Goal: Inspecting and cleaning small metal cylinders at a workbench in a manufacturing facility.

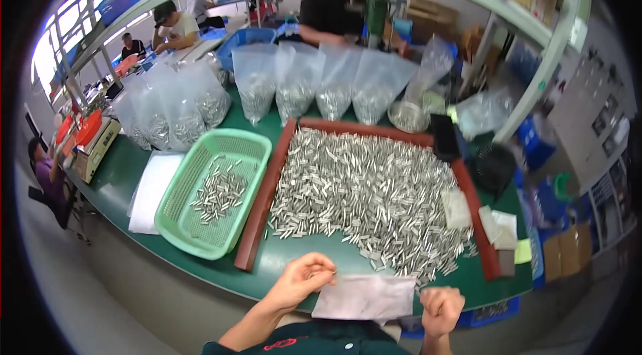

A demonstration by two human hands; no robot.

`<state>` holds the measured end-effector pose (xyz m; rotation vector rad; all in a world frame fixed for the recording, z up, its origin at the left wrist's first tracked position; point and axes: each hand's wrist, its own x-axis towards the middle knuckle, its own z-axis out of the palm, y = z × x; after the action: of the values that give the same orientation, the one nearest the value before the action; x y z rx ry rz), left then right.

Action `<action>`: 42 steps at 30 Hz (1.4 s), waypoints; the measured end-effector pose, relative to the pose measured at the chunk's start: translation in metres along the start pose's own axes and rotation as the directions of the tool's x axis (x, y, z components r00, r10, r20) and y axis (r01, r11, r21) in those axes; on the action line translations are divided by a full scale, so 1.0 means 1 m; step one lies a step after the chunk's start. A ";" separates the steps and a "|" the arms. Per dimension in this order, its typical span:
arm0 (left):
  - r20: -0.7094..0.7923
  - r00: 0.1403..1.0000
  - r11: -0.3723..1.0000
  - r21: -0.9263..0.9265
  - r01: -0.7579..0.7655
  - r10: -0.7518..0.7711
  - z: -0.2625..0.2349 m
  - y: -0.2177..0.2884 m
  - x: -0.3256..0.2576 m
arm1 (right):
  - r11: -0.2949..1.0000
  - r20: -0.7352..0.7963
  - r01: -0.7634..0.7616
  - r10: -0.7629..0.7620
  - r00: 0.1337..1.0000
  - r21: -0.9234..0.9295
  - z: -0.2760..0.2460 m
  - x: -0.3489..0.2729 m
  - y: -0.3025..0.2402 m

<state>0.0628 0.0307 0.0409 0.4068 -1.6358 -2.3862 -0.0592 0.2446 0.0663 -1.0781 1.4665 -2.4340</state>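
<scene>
My left hand (pixel 305 283) is closed in a pinch beside the left corner of a pale cloth (pixel 366 296) at the table's near edge. Whatever its fingertips hold is too small to name. To the right of the cloth, my right hand (pixel 442 308) is curled closed, and its fingers hide anything inside. Beyond both hands spreads a heap of short silvery metal pins (pixel 364 184). A reddish-brown raised border (pixel 264 198) runs along the heap's left, far and right sides. Left of it, a light green plastic basket (pixel 172 211) holds a smaller pile of pins.
Clear bags of metal parts (pixel 257 91) stand along the table's far side. At the right lie a dark phone-like object (pixel 445 137), paper slips (pixel 505 229) and a black round container (pixel 493 167). A scale (pixel 97 147) sits far left. A co-worker in black (pixel 328 10) is opposite.
</scene>
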 end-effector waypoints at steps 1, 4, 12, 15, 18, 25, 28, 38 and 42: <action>-0.029 0.996 0.987 -0.140 0.074 -0.079 -0.004 0.011 -0.006 | 0.966 0.027 0.076 -0.071 0.997 -0.248 -0.007 -0.007 0.000; -0.044 0.999 0.967 -0.255 -0.013 0.002 -0.029 0.005 -0.018 | 0.591 0.111 0.153 -0.107 0.988 -0.792 -0.012 -0.021 -0.013; -0.318 0.895 0.949 0.052 -0.311 0.311 -0.046 -0.016 -0.036 | 0.001 -0.092 -0.092 -0.055 0.994 -0.996 -0.054 -0.057 0.030; -0.373 0.815 0.849 0.465 -0.250 0.444 -0.055 -0.021 -0.040 | -0.234 -0.184 -0.207 -0.117 0.976 -0.950 -0.057 -0.058 0.049; -0.279 0.786 0.721 0.633 -0.282 0.552 -0.056 -0.021 -0.036 | -0.288 -0.214 -0.251 -0.156 0.964 -0.924 -0.057 -0.062 0.052; -0.202 0.743 0.675 0.612 -0.413 0.638 -0.069 -0.030 -0.040 | -0.330 -0.177 -0.241 -0.211 0.961 -0.913 -0.046 -0.064 0.055; -0.144 0.718 0.627 0.621 -0.470 0.681 -0.071 -0.031 -0.040 | -0.335 -0.152 -0.226 -0.233 0.960 -0.915 -0.043 -0.064 0.057; -0.124 0.728 0.662 0.539 -0.522 0.675 -0.072 -0.032 -0.037 | -0.330 -0.050 -0.162 -0.324 0.945 -0.930 -0.049 -0.065 0.064; -0.144 0.746 0.685 0.535 -0.494 0.650 -0.071 -0.031 -0.039 | -0.321 0.021 -0.082 -0.305 0.952 -0.944 -0.052 -0.064 0.060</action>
<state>0.1231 -0.0078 -0.0086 0.2705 -1.8154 -1.3645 -0.0592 0.2780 -0.0302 -0.8345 3.8278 -0.4929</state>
